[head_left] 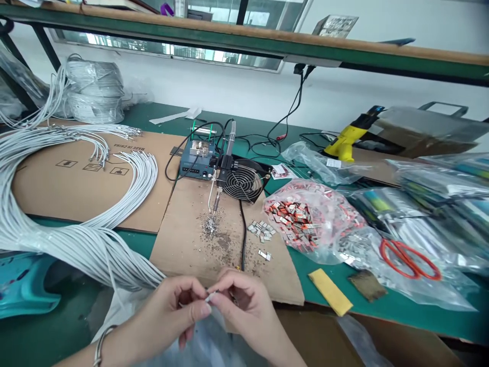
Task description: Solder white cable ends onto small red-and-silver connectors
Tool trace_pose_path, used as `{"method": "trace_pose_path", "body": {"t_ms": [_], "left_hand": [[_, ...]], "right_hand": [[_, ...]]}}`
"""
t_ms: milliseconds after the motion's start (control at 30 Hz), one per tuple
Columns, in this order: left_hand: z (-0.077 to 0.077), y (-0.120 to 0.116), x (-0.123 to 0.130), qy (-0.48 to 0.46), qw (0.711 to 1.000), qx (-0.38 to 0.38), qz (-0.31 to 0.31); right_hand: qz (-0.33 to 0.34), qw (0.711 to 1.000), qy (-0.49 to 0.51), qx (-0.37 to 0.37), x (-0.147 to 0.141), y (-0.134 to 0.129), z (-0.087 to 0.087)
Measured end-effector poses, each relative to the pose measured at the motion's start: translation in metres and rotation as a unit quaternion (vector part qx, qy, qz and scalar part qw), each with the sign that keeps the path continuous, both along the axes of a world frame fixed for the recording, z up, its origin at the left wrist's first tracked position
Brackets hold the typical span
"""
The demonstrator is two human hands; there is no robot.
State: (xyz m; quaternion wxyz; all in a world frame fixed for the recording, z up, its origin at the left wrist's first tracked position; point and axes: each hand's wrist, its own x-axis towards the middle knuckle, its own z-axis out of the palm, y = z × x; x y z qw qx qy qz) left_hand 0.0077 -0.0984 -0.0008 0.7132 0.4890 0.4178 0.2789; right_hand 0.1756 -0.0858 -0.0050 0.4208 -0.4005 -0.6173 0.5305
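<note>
At the front edge of the bench, my left hand [178, 306] pinches the end of a thin white cable [210, 296] between thumb and forefinger. My right hand [242, 300] is closed at the cable's tip, its thumb and forefinger meeting there; what lies under those fingertips is too small to make out. A large bundle of white cables [87, 250] curves in from the left behind my left hand. Beyond my hands, small metal connectors [262, 231] lie in a loose pile on cardboard [179, 250], with a separate metal piece [264, 255] nearer me.
A soldering station [196, 162], a soldering iron [230, 145] and a round fan [244, 182] stand behind solder scraps [210, 225]. Rightward lie a bag of orange-and-silver parts [298, 219], red-handled scissors [408, 259], a yellow sponge [330, 291] and a yellow heat gun [347, 140]. A shelf [244, 35] spans overhead.
</note>
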Motion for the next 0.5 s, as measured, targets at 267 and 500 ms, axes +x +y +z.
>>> {"method": "trace_pose_path", "body": {"t_ms": [267, 500], "left_hand": [[-0.0034, -0.0036, -0.0024, -0.012, 0.997, 0.057, 0.041], [-0.0073, -0.0022, -0.0065, -0.103, 0.994, 0.001, 0.023]], "right_hand": [[-0.002, 0.963, 0.243, -0.119, -0.0059, 0.0037, -0.0074], [0.021, 0.995, 0.087, 0.046, -0.0065, -0.0012, -0.0044]]}}
